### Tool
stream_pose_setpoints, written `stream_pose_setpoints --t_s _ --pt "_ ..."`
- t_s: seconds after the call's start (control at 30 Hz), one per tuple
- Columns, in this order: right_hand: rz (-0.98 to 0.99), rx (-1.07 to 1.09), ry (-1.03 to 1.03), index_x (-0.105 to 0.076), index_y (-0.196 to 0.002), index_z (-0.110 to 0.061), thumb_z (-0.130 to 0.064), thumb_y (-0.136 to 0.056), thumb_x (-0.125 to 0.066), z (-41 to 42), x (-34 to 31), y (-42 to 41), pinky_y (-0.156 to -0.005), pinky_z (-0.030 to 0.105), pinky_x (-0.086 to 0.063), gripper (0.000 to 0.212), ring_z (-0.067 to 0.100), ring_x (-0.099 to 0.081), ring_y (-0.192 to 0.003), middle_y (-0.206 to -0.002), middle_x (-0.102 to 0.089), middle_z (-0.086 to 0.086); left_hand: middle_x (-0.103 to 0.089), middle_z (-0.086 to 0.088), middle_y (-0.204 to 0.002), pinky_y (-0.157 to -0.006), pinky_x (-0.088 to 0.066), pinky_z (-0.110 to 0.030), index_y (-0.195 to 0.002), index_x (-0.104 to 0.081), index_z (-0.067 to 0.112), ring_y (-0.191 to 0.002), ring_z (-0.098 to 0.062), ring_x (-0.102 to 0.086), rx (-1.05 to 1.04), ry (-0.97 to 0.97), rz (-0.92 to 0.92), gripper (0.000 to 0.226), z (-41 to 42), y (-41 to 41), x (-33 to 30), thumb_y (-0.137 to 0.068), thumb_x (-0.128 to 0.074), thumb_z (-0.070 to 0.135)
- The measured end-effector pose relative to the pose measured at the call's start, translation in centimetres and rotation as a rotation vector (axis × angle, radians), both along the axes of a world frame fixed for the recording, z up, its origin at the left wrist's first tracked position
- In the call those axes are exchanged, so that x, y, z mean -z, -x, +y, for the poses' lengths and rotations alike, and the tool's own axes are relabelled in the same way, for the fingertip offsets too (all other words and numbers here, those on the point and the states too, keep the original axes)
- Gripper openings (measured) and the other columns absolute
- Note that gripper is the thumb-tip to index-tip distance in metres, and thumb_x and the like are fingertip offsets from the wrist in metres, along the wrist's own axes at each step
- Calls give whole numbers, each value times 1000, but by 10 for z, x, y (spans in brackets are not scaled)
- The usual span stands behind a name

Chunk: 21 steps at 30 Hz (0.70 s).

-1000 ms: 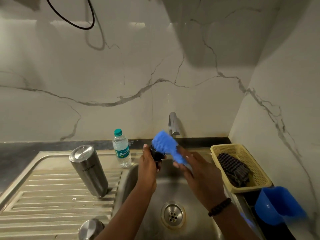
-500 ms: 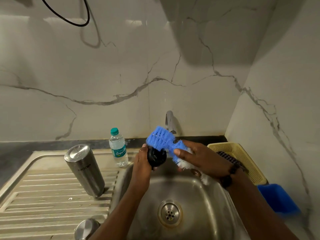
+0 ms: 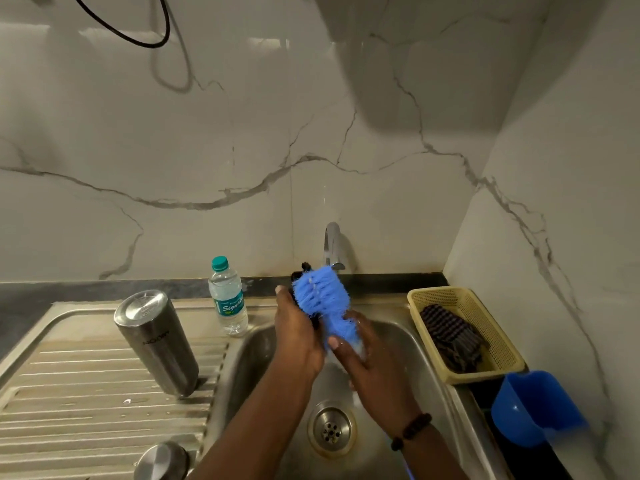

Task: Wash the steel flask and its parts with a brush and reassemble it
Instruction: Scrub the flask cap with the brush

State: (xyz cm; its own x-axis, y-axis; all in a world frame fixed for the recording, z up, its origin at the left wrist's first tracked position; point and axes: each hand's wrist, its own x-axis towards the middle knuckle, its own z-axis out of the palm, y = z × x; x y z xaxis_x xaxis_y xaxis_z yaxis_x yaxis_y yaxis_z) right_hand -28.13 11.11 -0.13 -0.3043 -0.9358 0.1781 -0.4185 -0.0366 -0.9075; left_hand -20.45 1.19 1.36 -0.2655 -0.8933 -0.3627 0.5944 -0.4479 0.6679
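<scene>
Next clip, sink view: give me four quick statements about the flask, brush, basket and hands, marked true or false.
1. The steel flask stands upside down on the drainboard. True.
2. The right hand holds the blue brush. True.
3. The yellow basket is empty. False: a dark checked cloth lies in it.
4. The left hand rests idle on the sink's rim. False: it grips a small black part against the bristles.

Domestic kitchen, sink corner. A stainless steel sink (image 3: 242,368) with a ribbed drainboard (image 3: 86,393) is set against marble-patterned wall tiles (image 3: 242,150), with a tap (image 3: 333,245) mounted at the back. Beside the basin stand a yellow plastic basket (image 3: 498,341) holding a dark cloth (image 3: 450,336), a blue mug (image 3: 533,407) and a water bottle (image 3: 227,297).
</scene>
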Motion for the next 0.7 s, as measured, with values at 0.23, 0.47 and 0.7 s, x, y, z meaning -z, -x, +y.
stream_pose_setpoints --t_s 0.23,0.47,0.7 --pt "768 296 62 -43 -139 -33 -58 -95 -33 -14 -14 8 -58 32 -57 51 14 -67 -74 -98 -70 0 -54 3 -72 -54 -40 -14 -90 -48 18 -61 -3 -50 -241 853 -796 37 6 -7 27 -105 -25 41" --pt "437 33 -183 -56 -122 -33 -55 -93 -50 -21 -38 48 -59 14 -38 36 -1 -59 -68 -91 -69 -10 -59 2 -76 -61 -46 -24 -95 -52 12 -69 -6 -56 -152 935 -780 40 3 -15 39 -108 -26 41" --pt "97 79 -228 -52 -114 -45 -62 -84 -60 -9 -11 49 -52 24 -53 35 4 -58 -60 -92 -68 -11 -51 -7 -68 -48 -37 -22 -114 -58 7 -56 -11 -42 -28 347 -250 58 -13 -10 24 -103 -24 53"
